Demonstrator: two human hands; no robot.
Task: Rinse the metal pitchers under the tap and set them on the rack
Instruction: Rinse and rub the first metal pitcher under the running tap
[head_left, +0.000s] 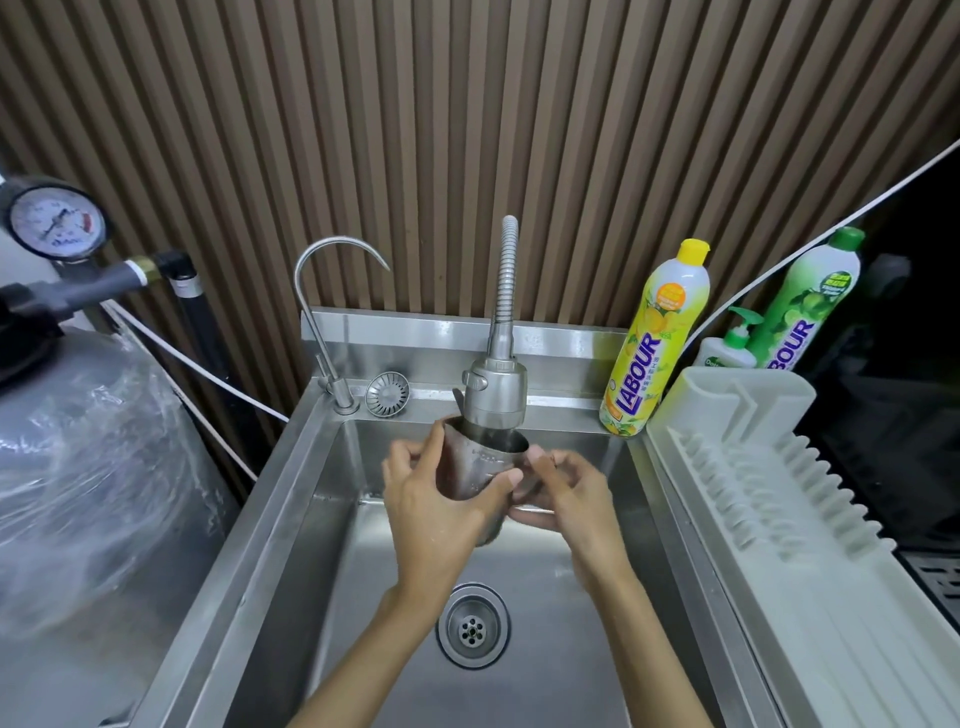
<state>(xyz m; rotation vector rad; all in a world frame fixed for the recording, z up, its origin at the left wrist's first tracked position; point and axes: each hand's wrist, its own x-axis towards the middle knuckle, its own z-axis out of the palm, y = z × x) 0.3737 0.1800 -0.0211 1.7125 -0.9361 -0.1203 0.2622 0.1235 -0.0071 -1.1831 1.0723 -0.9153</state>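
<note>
From the pitcher (467, 467), 12 o'clock is blocked: the spray tap head (494, 387) sits right over its mouth. Toward 6 o'clock the sink (291, 519) lies open down to the drain (471, 625). At 3 o'clock the path over the rim to the rack (810, 597) is free. The yellow bottle (657, 332) stands at 2 o'clock, the thin faucet (314, 325) at 10.

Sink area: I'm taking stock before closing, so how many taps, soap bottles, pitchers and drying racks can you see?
Taps: 2
Soap bottles: 3
Pitchers: 1
Drying racks: 1
Total: 7
</note>
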